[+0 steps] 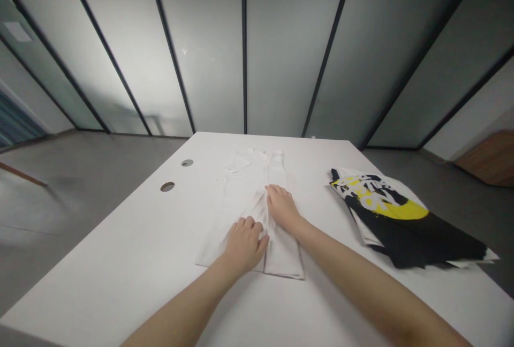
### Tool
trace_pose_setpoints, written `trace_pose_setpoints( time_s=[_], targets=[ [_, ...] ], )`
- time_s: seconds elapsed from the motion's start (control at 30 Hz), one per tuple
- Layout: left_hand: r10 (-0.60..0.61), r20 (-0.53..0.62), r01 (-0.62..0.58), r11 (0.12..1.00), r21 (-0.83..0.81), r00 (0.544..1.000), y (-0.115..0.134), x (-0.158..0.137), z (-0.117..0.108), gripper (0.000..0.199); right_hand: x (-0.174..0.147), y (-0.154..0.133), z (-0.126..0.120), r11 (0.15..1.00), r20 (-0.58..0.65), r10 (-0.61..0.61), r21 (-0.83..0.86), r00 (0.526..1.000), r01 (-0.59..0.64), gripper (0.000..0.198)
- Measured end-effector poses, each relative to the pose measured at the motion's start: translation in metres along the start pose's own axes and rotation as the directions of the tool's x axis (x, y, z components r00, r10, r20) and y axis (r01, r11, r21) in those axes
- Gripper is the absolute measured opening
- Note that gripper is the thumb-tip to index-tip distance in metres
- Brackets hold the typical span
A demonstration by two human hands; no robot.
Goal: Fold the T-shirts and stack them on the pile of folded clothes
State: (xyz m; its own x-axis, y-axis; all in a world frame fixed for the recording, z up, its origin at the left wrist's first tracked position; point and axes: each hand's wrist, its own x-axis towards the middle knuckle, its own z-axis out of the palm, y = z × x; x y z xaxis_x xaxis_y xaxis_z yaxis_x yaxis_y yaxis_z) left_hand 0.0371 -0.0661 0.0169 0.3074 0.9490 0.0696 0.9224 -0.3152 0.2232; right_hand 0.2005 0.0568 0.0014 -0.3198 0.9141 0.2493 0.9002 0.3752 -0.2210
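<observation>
A white T-shirt (pixel 241 205) lies on the white table in front of me, one short sleeve showing at its upper left. Its right side is folded inward, and the fold's edge runs down near the middle. My left hand (pixel 246 242) rests on the lower part of the shirt, fingers slightly bent and thumb apart. Farther up, my right hand (pixel 282 205) has its fingers closed on the cloth along the folded edge; the thumb is mostly hidden. Slanting wrinkles run through the fabric between both hands.
A stack of black, white and yellow printed garments (pixel 401 224) lies on the right of the table (pixel 132 261). Two round holes (pixel 167 187) pierce the tabletop at left. Frosted glass panels (pixel 281 58) with dark frames stand behind the table's far edge.
</observation>
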Motion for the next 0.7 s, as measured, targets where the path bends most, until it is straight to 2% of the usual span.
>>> trace_pose_setpoints(
  time_s=[0.17,0.27,0.33,0.43,0.5,0.63,0.7],
  targets=[
    [0.062,0.069,-0.065,0.997,0.035,0.996,0.002,0.002,0.001,0.02,-0.09,-0.009,0.007,0.999,0.197,0.002,-0.051,0.98,0.008,0.053],
    [0.046,0.043,-0.048,0.998,0.05,0.998,0.001,0.003,0.003,0.017,-0.137,-0.008,0.006,0.995,0.228,-0.101,0.023,0.968,0.099,0.062],
    [0.045,-0.004,-0.044,0.998,0.051,0.999,0.0,0.004,0.004,0.019,-0.157,-0.007,0.001,0.981,0.213,-0.191,0.081,0.958,0.177,0.07],
    [0.075,-0.059,-0.074,0.997,0.014,0.995,0.001,0.004,0.004,0.019,-0.168,-0.005,-0.01,0.95,0.205,-0.297,0.158,0.933,0.268,0.077],
    [0.092,-0.05,-0.094,0.995,-0.032,0.994,0.003,0.003,0.004,0.016,-0.165,-0.003,-0.019,0.934,0.204,-0.332,0.21,0.921,0.291,0.073],
    [0.131,0.017,-0.128,0.986,-0.109,0.991,0.007,-0.002,0.004,0.019,-0.15,0.007,-0.033,0.927,0.104,-0.269,0.296,0.957,0.229,0.036],
    [0.169,0.049,-0.161,0.978,-0.133,0.984,0.009,-0.005,0.004,0.024,-0.143,0.015,-0.038,0.925,0.054,-0.229,0.323,0.972,0.2,0.027]
  ],
)
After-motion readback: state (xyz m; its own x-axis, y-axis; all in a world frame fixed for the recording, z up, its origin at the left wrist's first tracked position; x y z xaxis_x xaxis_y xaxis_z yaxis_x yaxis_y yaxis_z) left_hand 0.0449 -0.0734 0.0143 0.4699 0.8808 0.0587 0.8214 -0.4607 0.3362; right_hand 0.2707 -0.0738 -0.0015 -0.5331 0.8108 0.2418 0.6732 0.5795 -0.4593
